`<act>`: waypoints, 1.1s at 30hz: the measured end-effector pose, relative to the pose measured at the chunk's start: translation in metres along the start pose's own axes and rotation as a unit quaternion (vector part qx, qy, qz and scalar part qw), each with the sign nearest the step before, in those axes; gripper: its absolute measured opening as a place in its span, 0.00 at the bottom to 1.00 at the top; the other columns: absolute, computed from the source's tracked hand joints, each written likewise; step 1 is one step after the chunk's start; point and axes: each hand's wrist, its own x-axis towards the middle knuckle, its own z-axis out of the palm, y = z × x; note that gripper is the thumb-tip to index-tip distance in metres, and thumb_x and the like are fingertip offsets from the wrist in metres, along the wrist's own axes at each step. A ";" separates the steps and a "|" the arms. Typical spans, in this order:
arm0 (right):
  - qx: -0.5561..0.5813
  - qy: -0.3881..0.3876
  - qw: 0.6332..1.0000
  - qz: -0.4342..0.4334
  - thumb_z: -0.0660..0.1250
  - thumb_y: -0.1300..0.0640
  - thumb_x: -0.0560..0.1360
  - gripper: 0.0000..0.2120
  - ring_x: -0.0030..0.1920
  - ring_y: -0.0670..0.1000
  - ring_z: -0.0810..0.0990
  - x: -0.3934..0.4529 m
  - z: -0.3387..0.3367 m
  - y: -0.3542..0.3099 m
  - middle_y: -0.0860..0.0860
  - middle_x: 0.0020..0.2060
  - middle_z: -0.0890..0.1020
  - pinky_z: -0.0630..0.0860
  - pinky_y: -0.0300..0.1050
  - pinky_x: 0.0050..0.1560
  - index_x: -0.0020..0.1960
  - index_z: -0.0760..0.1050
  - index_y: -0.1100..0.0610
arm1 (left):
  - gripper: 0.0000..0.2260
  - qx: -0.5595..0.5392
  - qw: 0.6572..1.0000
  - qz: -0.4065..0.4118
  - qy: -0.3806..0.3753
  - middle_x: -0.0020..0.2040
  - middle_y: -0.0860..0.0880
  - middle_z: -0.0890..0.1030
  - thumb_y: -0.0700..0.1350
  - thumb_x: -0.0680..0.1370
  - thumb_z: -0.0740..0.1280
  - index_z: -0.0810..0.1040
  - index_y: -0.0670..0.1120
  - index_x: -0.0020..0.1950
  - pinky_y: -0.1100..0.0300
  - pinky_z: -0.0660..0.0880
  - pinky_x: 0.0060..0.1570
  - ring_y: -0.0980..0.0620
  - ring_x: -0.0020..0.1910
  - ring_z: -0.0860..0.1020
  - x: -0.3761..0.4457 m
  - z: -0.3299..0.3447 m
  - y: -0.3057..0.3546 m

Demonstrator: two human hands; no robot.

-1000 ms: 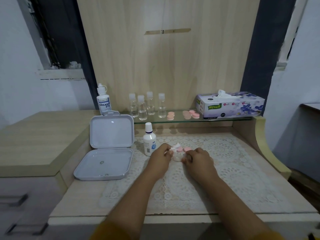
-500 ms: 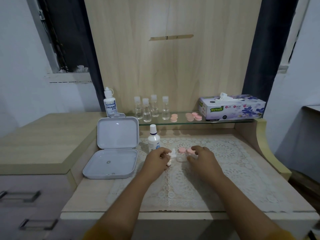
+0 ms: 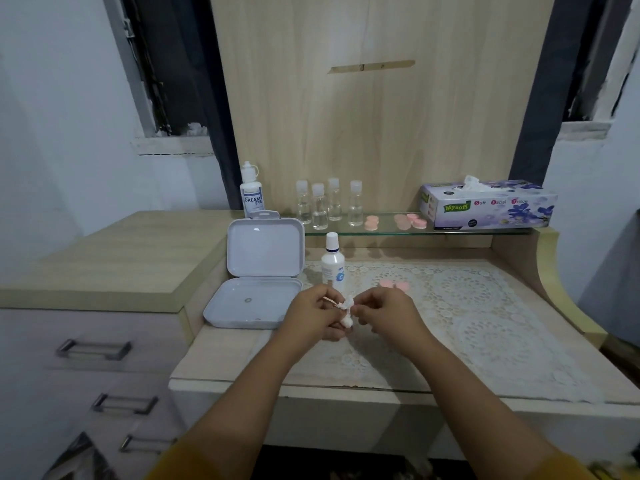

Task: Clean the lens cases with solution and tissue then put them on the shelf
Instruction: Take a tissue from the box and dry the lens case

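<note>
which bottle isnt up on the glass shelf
The white solution bottle standing on the lace mat beside the open case; the other five bottles stand on the shelf.

This is a room in a home, most likely a bedroom corner used as a dressing table. The landmark is a light wood-grain wardrobe door [image 3: 374, 109] rising at the back. Just below it runs a narrow glass shelf [image 3: 467, 231] carrying a flowered facial tissue box [image 3: 488, 206], four small clear bottles [image 3: 327, 204] and a lens solution bottle [image 3: 251, 194]. In front of the wardrobe lies a tabletop with a white lace mat [image 3: 485, 306]. Left of it stands a drawer unit with metal handles [image 3: 93, 349]. White plastered walls and dark curtains [image 3: 194, 81] flank the wardrobe.
</note>
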 end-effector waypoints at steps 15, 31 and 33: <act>0.140 -0.073 0.987 -0.011 0.68 0.66 0.70 0.03 0.30 0.50 0.79 -0.033 0.081 -0.053 0.51 0.27 0.79 0.80 0.46 0.36 0.42 0.77 0.60 | 0.05 -0.015 0.995 0.013 0.103 0.32 0.39 0.79 0.30 0.73 0.66 0.76 0.39 0.44 0.61 0.71 0.26 0.47 0.26 0.76 -0.066 -0.092 -0.012; 0.009 -0.306 0.950 -0.066 0.66 0.60 0.75 0.05 0.32 0.47 0.79 -0.087 0.225 -0.087 0.50 0.35 0.80 0.77 0.42 0.31 0.41 0.75 0.52 | 0.06 -0.031 0.971 -0.124 0.200 0.35 0.38 0.81 0.31 0.70 0.69 0.78 0.37 0.46 0.60 0.76 0.28 0.48 0.28 0.79 -0.169 -0.218 -0.099; -0.004 -0.323 0.945 -0.053 0.66 0.61 0.75 0.07 0.33 0.47 0.78 -0.091 0.240 -0.083 0.50 0.35 0.79 0.75 0.39 0.29 0.40 0.74 0.51 | 0.07 0.047 0.955 -0.173 0.236 0.37 0.38 0.81 0.30 0.71 0.67 0.78 0.39 0.46 0.60 0.77 0.28 0.48 0.29 0.80 -0.172 -0.224 -0.120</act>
